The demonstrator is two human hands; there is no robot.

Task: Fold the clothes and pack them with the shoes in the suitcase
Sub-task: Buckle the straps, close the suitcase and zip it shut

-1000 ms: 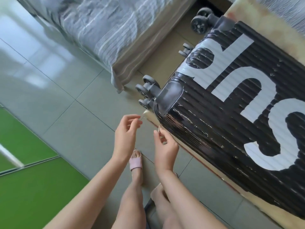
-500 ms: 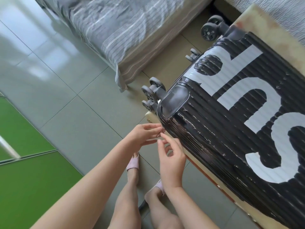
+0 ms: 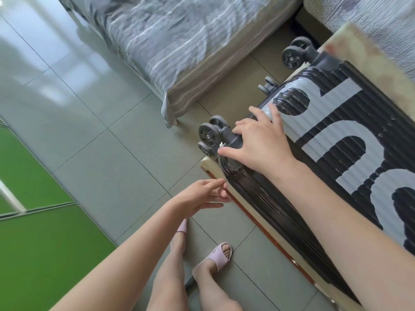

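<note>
Suitcase (head view): the black ribbed hard-shell suitcase (image 3: pixel 336 153), marked with large white lettering, lies flat and closed on a cream slab surface (image 3: pixel 210 163) with a red-brown edge. Its inside is hidden, so its contents cannot be told.
Wheels: dark grey caster wheels (image 3: pixel 210 134) project from the suitcase's end toward the bed. A second pair shows at the far corner.
Left hand: the left hand (image 3: pixel 202 195) is at the suitcase's side rim, just below the wheeled corner. Thumb and forefinger pinch a small metal zip pull (image 3: pixel 225 180); the other fingers are loosely extended.
Right hand: the right hand (image 3: pixel 262 142) lies palm-down on the wheeled corner of the suitcase, fingers spread and fairly straight, grasping nothing.
Hands together: apart from each other, both at the same end of the suitcase.
Bed: a bed with a grey striped sheet (image 3: pixel 179 41) stands near the wheels.
Floor: grey-green tiled floor (image 3: pixel 89 131), with a green panel (image 3: pixel 33 243) at the left edge.
Feet: pale pink slippers (image 3: pixel 221 254) on the person's feet, beside the surface.
</note>
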